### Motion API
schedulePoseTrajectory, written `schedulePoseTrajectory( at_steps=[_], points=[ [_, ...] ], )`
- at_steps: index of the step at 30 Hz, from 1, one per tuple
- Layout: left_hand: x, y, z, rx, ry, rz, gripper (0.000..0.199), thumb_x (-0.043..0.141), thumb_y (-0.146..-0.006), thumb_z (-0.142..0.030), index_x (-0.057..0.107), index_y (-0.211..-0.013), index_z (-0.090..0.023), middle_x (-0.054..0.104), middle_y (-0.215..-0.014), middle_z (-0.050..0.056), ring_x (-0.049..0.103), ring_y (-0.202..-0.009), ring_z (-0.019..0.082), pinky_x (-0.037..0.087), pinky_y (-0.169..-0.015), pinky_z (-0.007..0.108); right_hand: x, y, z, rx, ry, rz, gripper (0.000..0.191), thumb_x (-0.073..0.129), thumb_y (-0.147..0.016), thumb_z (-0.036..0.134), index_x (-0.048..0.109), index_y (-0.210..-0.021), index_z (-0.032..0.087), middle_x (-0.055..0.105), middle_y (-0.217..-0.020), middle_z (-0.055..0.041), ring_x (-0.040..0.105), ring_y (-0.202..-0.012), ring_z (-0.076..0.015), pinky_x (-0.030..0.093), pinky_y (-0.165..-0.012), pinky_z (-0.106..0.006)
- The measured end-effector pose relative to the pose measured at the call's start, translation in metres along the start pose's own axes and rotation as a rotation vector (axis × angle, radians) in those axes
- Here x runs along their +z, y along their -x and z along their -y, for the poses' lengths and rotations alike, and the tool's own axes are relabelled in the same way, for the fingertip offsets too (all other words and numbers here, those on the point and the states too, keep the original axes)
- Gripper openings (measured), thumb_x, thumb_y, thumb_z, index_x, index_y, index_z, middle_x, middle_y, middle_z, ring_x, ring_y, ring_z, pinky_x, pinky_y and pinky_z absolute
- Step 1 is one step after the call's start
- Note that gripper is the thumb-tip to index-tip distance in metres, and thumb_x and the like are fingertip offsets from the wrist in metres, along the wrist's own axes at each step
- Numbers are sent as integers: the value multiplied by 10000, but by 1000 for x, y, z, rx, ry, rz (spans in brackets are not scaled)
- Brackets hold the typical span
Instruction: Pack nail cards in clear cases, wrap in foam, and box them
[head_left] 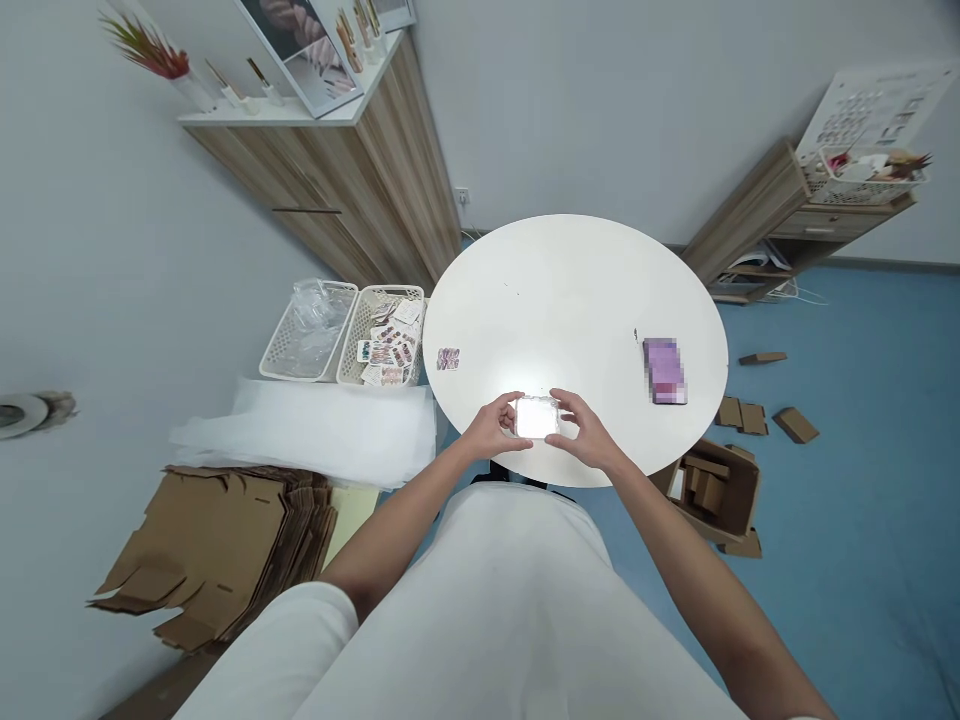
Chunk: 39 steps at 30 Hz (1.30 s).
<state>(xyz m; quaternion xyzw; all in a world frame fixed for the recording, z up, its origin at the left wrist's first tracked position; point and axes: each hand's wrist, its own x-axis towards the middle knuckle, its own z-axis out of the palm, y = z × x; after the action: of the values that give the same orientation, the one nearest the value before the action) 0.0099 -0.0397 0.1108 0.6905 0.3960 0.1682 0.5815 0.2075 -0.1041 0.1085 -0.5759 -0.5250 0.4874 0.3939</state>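
Between my two hands is a small clear, shiny rectangular case [537, 418], bright with glare, held above the near part of the white oval table [570, 290]. My left hand [498, 424] grips its left end between thumb and fingers. On the opposite end, my right hand [581, 428] pinches it in the same way. Glare hides whatever the case may contain. A small sheet of purple patterned pieces [448, 359] lies near the table's left edge. Toward the right rests a purple item [664, 371], blurred by pixels, with a tiny dark object [636, 336] beside it.
Left of the table stand a white basket of printed cards [386, 340] and another with clear plastic bags [311, 325]. White sheets [315, 430] and flattened cardboard [217, 550] lie nearer. An open carton [720, 490] sits on the floor at right, below a shelf unit [780, 220].
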Motion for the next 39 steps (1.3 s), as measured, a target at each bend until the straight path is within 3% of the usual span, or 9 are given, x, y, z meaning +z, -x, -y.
schedulePoseTrajectory(
  at_steps=[4, 8, 12, 16, 20, 30, 39],
  points=[
    [-7, -6, 3, 39, 43, 64, 763, 734, -549, -277, 397, -1232, -234, 487, -748, -23, 506, -658, 96, 449, -666, 264, 4, 4, 5, -65, 92, 51, 624, 709, -558, 336, 479, -1137, 292, 321, -1355, -59, 348, -1204, -261, 382, -904, -430],
    [-6, -15, 11, 88, 92, 123, 780, 726, -565, -265, 372, -1259, -240, 489, -783, -15, 506, -688, 96, 441, -688, 265, 12, 6, 5, -70, 88, -61, 451, 675, -593, 299, 536, -1019, 248, 383, -1302, -90, 387, -1171, -259, 401, -883, -406],
    [1, -22, 19, 106, 172, 196, 928, 744, -548, -264, 245, -1331, -263, 494, -856, -2, 508, -703, 91, 437, -700, 271, 14, 14, 1, -38, 74, -151, 447, 682, -571, 286, 543, -994, 247, 400, -1285, -95, 409, -1152, -263, 411, -869, -400],
    [9, -27, 18, 93, 169, 241, 865, 748, -551, -273, 318, -1301, -256, 496, -849, 0, 508, -697, 92, 442, -717, 287, 9, 22, -5, -70, 155, -173, 448, 664, -586, 263, 520, -1010, 250, 375, -1305, -97, 386, -1177, -271, 399, -875, -417],
    [17, -31, 13, 83, 142, 212, 813, 745, -555, -278, 364, -1273, -248, 489, -822, -7, 503, -701, 95, 447, -717, 288, -2, 22, -14, -116, 225, -148, 445, 655, -601, 249, 501, -1018, 237, 361, -1313, -109, 340, -1215, -273, 381, -898, -427],
    [46, -35, 4, 71, 220, 103, 806, 746, -564, -276, 358, -1271, -252, 492, -844, -1, 521, -746, 109, 441, -718, 291, -43, 9, -29, -246, 139, -30, 406, 687, -583, 278, 541, -957, 218, 451, -1217, -123, 470, -1090, -253, 464, -789, -365],
    [53, -39, 1, 41, 285, 73, 799, 764, -535, -236, 389, -1241, -228, 508, -810, -1, 527, -712, 101, 436, -671, 265, -49, 1, -41, -224, -43, -2, 401, 707, -574, 321, 558, -930, 210, 462, -1190, -123, 505, -1020, -229, 459, -790, -364]
  ],
)
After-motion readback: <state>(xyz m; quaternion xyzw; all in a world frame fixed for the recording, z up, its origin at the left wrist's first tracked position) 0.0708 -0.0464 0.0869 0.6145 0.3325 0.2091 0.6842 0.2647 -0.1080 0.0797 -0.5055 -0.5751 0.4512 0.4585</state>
